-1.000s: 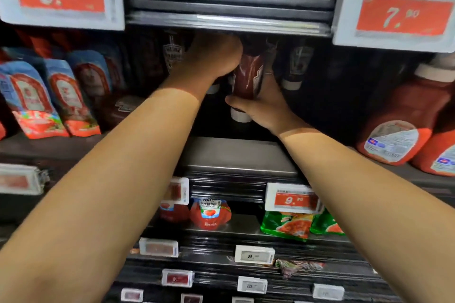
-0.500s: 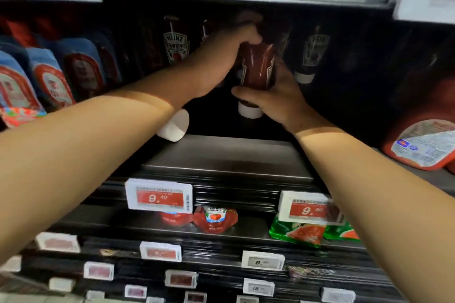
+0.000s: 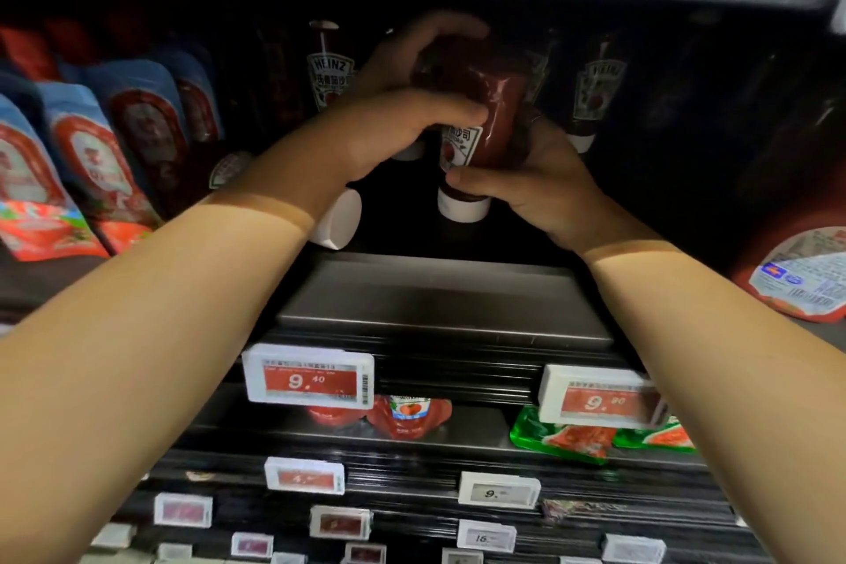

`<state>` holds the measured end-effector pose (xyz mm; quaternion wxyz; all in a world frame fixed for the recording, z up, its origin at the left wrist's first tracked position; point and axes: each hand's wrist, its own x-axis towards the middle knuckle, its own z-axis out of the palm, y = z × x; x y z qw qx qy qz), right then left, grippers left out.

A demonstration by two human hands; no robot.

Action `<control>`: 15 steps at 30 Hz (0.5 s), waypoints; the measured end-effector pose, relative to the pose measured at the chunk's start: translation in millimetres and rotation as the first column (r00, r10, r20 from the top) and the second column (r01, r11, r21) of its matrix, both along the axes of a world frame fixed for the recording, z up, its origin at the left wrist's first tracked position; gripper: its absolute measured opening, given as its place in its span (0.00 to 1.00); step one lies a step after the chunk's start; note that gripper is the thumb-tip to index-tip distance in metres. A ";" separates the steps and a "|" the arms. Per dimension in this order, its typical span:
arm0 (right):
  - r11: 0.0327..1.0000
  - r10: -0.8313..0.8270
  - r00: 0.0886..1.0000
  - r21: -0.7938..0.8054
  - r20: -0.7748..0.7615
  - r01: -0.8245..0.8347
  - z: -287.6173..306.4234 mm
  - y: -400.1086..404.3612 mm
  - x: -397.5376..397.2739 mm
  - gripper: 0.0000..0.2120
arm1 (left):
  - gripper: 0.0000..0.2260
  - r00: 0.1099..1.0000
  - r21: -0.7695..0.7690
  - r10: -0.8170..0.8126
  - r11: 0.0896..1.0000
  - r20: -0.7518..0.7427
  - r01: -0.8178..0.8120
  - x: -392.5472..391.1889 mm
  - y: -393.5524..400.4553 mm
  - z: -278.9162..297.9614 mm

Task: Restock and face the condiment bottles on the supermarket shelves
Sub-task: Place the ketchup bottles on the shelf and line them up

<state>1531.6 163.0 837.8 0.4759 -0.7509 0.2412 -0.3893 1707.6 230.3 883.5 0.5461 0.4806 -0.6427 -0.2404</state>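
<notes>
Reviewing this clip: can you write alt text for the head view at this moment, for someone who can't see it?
Both hands grip an upside-down ketchup bottle with a white cap inside a dark supermarket shelf: the left hand on its upper body, the right hand near the cap. More Heinz bottles stand behind, red price tags line the shelves below.

Both hands held one ketchup bottle [image 3: 496, 105], cap down, above the metal shelf [image 3: 439, 302]. The left hand [image 3: 389, 128] gripped its upper body; the right hand [image 3: 535, 183] pinched near the white cap [image 3: 462, 210]. More ketchup bottles [image 3: 329, 69] stood behind.
</notes>
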 end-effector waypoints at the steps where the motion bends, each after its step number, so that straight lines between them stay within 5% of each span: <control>1: 1.000 0.017 1.000 0.011 -0.009 -0.017 0.6 0.2 -1.0 0.28 | 0.29 1.000 -0.006 0.021 1.000 -0.001 -0.021 0.0 1.2 0.2; 11: 0.998 -0.037 0.995 -0.050 -0.093 0.032 4.4 1.6 -1.6 0.29 | 0.33 0.989 0.050 0.144 0.988 0.035 -0.146 2.5 -1.0 0.1; 15: 0.992 -0.123 0.989 -0.010 -0.076 0.123 4.2 -11.2 -4.9 0.28 | 0.14 0.957 -0.099 0.290 0.953 0.007 -0.288 13.2 -4.1 3.2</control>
